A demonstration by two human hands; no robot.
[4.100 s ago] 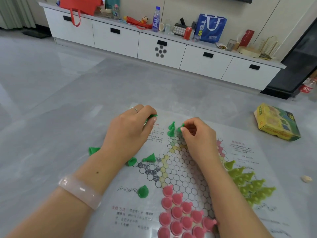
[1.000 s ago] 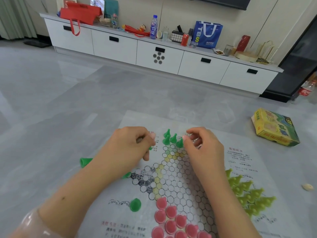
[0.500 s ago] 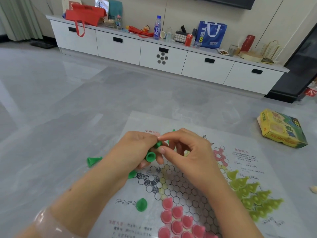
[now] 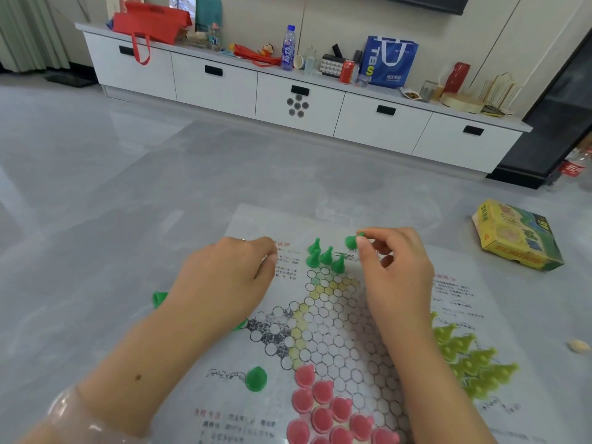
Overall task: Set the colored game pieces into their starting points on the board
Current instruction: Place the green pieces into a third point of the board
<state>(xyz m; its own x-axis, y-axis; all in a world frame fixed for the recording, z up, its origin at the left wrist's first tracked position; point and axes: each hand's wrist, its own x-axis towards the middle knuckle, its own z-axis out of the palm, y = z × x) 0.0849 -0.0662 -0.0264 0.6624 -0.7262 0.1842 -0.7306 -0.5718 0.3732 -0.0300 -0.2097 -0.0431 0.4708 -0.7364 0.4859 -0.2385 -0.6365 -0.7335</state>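
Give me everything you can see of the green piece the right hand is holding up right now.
The small dark green cone-shaped plastic game piece is pinched at the fingertips of the right hand, lifted off the printed paper game board. It is tilted on its side, its round base facing left toward the camera, its narrow tip hidden behind the fingers. It hangs just right of the four upright dark green pieces at the board's far point, touching none of them.

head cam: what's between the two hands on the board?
Head view: four upright dark green pieces stand clustered at the board's far point, between left hand and right hand.
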